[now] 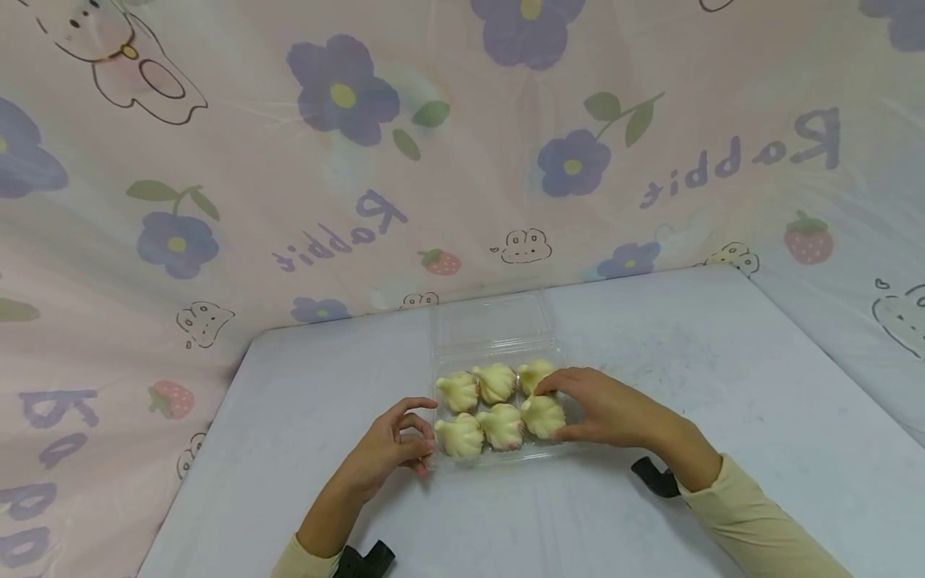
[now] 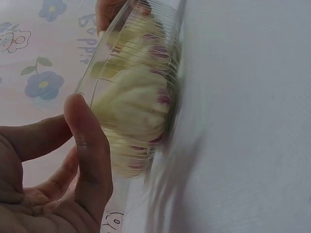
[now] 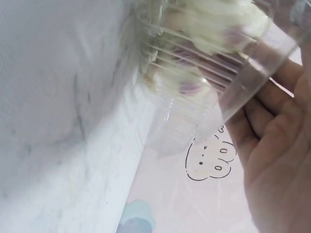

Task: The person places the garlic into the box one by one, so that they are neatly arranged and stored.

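Observation:
Several pale garlic bulbs (image 1: 503,426) with purplish bases sit in two rows inside a clear plastic box (image 1: 499,457), whose lid lies folded back. At the box's left side, my left hand (image 1: 393,447) holds the edge, thumb tip right at the rim in the left wrist view. My right hand (image 1: 614,409) reaches in over the right side and grips the near right garlic bulb (image 1: 542,417) between thumb and fingers. Through the ribbed box wall (image 3: 243,92), the right wrist view shows fingers beside a bulb.
The box stands on a white-covered table (image 1: 325,361). Behind it hangs a printed curtain (image 1: 470,177) with flowers and rabbits, meeting the table's back edge. The open lid (image 1: 495,321) lies toward that edge. Black wrist devices (image 1: 656,478) sit under both forearms.

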